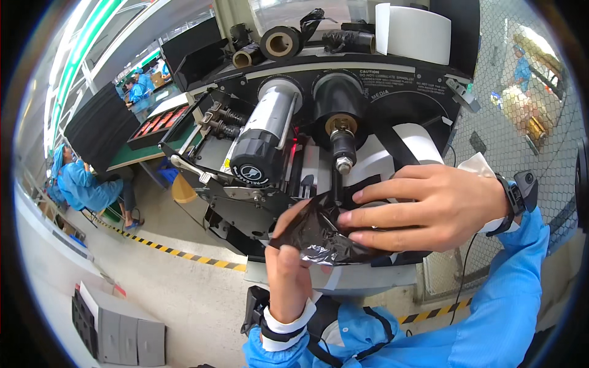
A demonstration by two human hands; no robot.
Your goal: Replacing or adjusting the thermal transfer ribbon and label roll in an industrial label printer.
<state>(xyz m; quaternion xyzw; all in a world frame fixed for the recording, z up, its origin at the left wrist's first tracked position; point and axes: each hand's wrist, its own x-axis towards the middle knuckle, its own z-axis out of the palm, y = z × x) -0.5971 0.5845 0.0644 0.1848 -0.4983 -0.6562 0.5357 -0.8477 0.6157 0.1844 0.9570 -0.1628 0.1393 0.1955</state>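
Observation:
In front of me stands an opened label printer [245, 208]. Its silver spindle [270, 116] with a black knob is on the left, and a black ribbon roll [337, 104] sits on the spindle beside it. My left hand [289, 279] pinches the left edge of a loose, shiny black ribbon [325, 242] between thumb and fingers. My right hand [435, 205] rests over the ribbon's right side, fingers stretched and apart, fingertips on the film. Behind that hand shows a white label roll [420, 138], partly covered by a black strip.
Ribbon rolls [282, 44] and a large white roll [420, 34] lie on the printer's top. Wire mesh [506, 141] runs along the right. A person in blue [86, 184] sits at the left. A grey cabinet [126, 334] stands at lower left, striped tape [178, 253] on the floor.

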